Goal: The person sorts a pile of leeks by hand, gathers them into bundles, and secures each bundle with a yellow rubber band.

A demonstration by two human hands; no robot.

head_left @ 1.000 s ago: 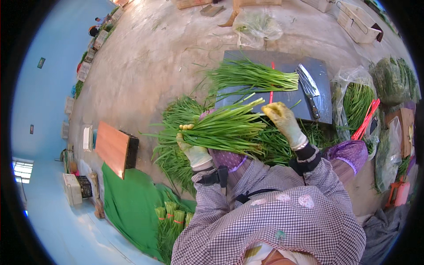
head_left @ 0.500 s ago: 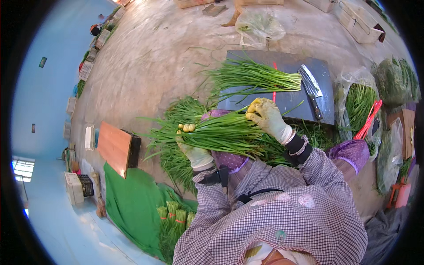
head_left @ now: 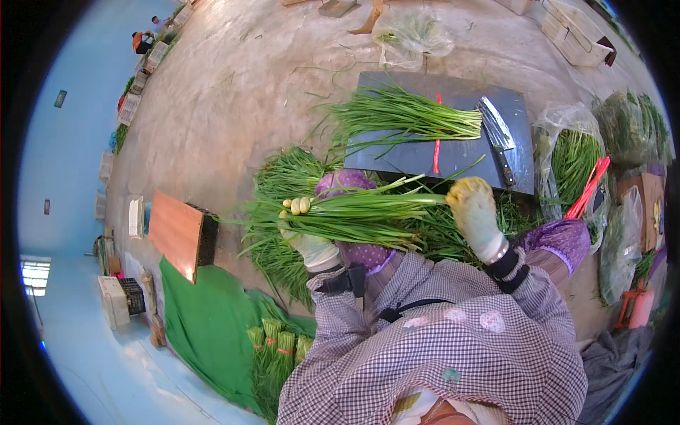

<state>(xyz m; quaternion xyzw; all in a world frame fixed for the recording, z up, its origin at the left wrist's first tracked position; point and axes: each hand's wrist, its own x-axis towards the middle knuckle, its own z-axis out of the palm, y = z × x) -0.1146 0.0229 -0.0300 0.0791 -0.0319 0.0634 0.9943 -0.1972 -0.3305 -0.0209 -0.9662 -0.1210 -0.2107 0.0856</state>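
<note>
In a gloved grip across my lap, my left hand (head_left: 306, 234) holds a loose bunch of garlic chives (head_left: 365, 212), its fingers wrapped round the leaves. To the right, my right hand (head_left: 476, 216), also gloved and stained yellow, is closed at the pale stem ends of a few chives drawn out from the bunch. Beyond my knees, a pile of trimmed chives (head_left: 407, 117) lies on a dark board (head_left: 397, 157). A red tie strip (head_left: 437, 157) runs under that pile. Beside it rests a cleaver (head_left: 499, 138) with a dark handle.
Loose chives (head_left: 283, 180) lie around my knees. At right stand a plastic bag of chives (head_left: 577, 163) and red strips (head_left: 589, 188). At left are a wooden-topped stool (head_left: 177, 230), a green cloth (head_left: 195, 319) and tied bundles (head_left: 273, 350). A white crate (head_left: 574, 32) stands far right.
My right hand has moved right and slightly down, away from the bunch, its fingers closed more tightly. Several stems now stretch toward it. My left hand keeps its hold.
</note>
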